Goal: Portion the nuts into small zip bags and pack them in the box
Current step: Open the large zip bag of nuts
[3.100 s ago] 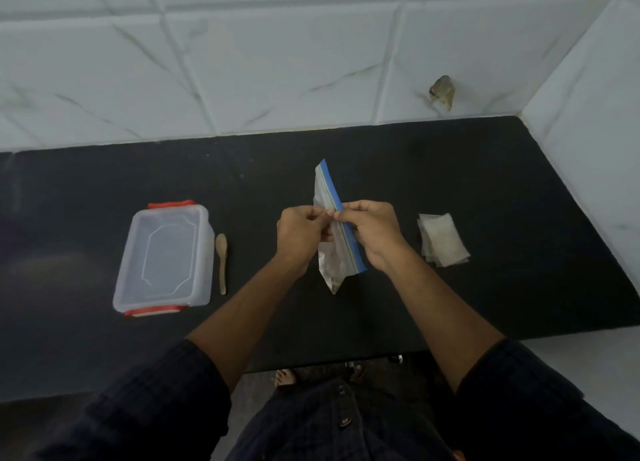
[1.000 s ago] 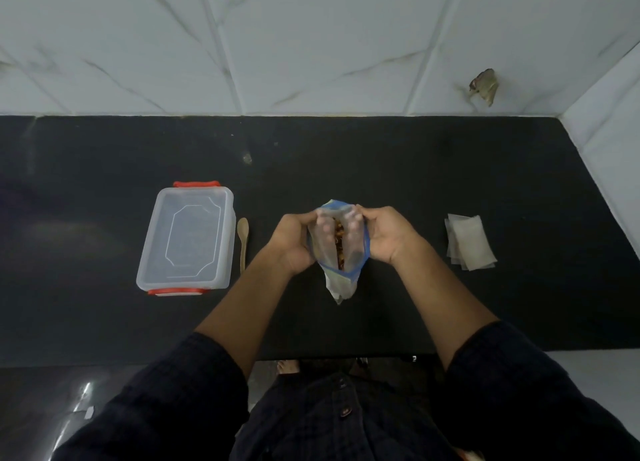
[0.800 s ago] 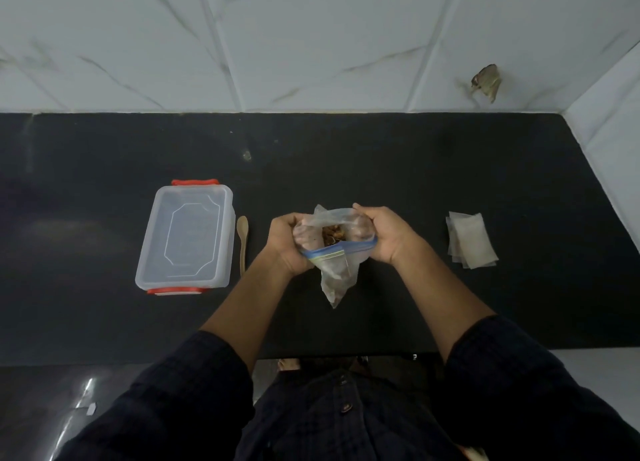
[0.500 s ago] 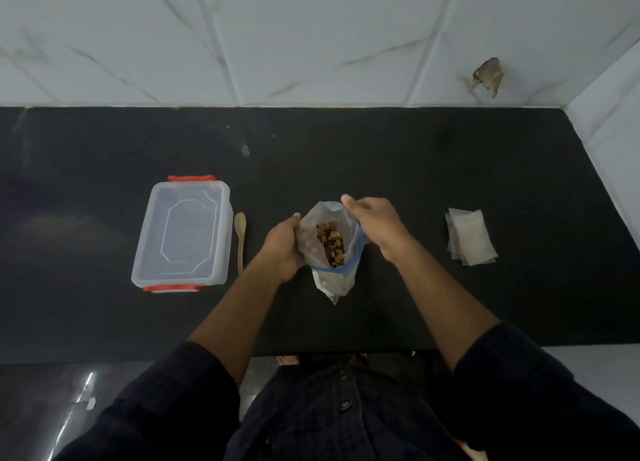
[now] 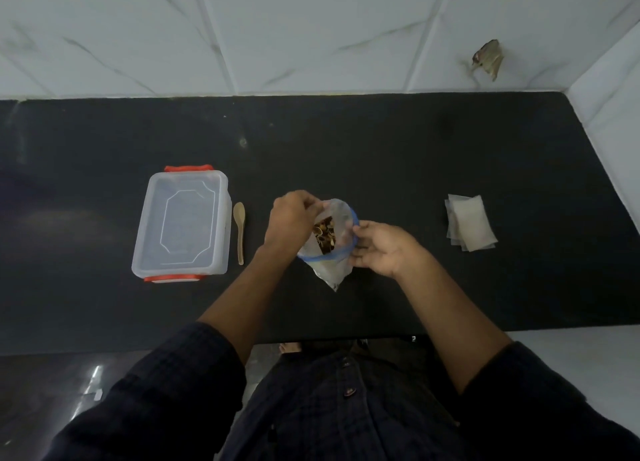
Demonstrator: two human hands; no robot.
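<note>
The left hand [image 5: 289, 219] pinches the far-left rim of the big zip bag [image 5: 332, 259], fingers curled over the plastic. The right hand [image 5: 382, 249] hangs just beside the bag's blue-edged mouth, fingers loosely bent, fingertips at the rim; whether it grips the plastic I cannot tell. Half a second ago that hand was higher, holding the far rim; now it has dropped to the near right side and the mouth gapes wider. Nuts [image 5: 323, 237] show inside. The bag stands on the black counter [image 5: 415, 155]. To the left lie a wooden spoon [image 5: 239, 232] and the lidded clear box [image 5: 183, 223]; well to the right, a stack of small zip bags [image 5: 469, 223].
</note>
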